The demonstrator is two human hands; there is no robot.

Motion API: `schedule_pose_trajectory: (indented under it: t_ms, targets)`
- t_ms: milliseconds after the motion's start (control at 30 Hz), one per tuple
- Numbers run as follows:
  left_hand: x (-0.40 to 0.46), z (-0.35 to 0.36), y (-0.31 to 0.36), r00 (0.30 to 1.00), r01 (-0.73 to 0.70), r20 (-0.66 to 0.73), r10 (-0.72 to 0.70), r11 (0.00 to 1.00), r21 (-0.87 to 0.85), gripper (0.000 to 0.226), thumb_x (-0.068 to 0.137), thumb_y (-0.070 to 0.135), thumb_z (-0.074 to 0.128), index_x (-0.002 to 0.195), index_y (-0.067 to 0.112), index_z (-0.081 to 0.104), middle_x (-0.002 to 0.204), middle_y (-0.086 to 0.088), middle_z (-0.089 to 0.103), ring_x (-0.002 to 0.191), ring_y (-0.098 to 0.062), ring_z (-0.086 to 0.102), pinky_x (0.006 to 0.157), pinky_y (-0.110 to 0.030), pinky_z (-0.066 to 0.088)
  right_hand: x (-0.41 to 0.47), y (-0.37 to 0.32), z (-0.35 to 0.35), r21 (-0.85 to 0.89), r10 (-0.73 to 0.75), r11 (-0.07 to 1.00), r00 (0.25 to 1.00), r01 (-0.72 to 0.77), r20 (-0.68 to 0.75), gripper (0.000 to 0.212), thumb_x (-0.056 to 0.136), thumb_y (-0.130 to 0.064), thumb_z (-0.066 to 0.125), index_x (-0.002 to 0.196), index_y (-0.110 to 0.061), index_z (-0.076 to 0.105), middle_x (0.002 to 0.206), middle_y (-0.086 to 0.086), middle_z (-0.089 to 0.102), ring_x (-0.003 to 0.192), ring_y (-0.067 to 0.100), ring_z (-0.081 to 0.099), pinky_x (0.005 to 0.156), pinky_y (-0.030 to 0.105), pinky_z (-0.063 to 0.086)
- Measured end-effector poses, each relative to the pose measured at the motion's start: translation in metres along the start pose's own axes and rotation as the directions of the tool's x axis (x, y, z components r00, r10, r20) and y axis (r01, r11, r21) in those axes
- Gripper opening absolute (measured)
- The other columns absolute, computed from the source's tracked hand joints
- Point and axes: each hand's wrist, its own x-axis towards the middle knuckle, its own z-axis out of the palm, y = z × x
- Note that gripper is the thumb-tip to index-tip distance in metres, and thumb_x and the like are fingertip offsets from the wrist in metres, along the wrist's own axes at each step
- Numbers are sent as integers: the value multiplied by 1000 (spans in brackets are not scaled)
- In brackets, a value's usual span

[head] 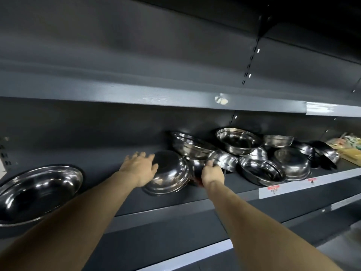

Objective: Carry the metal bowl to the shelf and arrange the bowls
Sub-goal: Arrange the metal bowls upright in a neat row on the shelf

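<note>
An upturned metal bowl [170,174] stands tilted on the dark grey shelf [175,210], its base toward me. My left hand [139,167] lies flat against its left side with fingers spread. My right hand [212,175] grips the rim on the right side of it. Just right of it, a jumble of several metal bowls [261,169] lies at odd angles, some upright, some tipped. A wide shallow metal basin [37,192] leans at the shelf's far left.
The shelf board above [156,96] hangs low over the bowls. Red price tags [273,188] sit on the white front strip. Packaged goods [349,147] lie at the far right. Bare shelf shows between the basin and the held bowl.
</note>
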Motion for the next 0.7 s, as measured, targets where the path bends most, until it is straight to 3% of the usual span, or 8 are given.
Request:
schedule_pose_trajectory:
  t_ms: [100,167,233,267,433,533,700]
  targets:
    - [21,-4,32,999,36,-12,-37,997,-73,65,101,52,28,156,17,22,157,-12,35,145,-29,32,119,-46,26,35,-4,-17,32,-3,999,1000,2,21,55,105,-43,28,128,0,52,123,23,64,107,44,65,96,53,52]
    - [34,-6,50,997,66,-22,-69,991,-120,70,100,56,27,157,16,19,159,-12,31,147,-28,29,119,-44,25,55,-7,-27,69,16,997,998,-21,66,55,105,-46,28,126,-2,53,119,22,66,92,40,71,76,49,60]
    - [45,-8,65,995,89,-32,-95,986,-144,74,99,60,25,158,16,17,159,-12,31,147,-28,30,119,-44,26,76,-8,-36,70,45,996,993,-53,110,54,105,-47,29,124,-4,55,115,21,67,79,35,72,52,37,57]
    - [49,-9,70,994,100,-36,-107,983,-157,75,98,62,24,158,16,16,159,-12,32,147,-28,30,119,-44,27,85,-9,-38,60,53,996,990,-61,129,55,105,-48,29,124,-4,55,115,21,68,80,35,72,49,34,55]
    - [70,-11,85,981,152,-70,-178,948,-279,79,97,64,24,158,16,12,156,-15,35,141,-33,39,115,-44,32,112,-10,-39,72,61,994,978,-77,200,50,102,-51,39,108,-6,58,109,16,69,77,32,75,59,37,61]
    - [82,-14,90,969,186,-83,-234,907,-378,79,97,65,24,158,17,10,154,-16,37,140,-35,41,113,-45,35,120,-11,-36,84,73,992,964,-98,254,45,100,-52,44,100,-9,56,95,11,71,58,21,71,45,27,56]
    - [97,-11,97,963,199,-88,-257,888,-415,66,99,60,26,142,13,41,140,-19,48,129,-38,49,106,-44,40,129,-14,-28,107,74,988,951,-111,299,38,99,-43,52,108,-7,57,86,13,75,44,14,66,40,22,54]
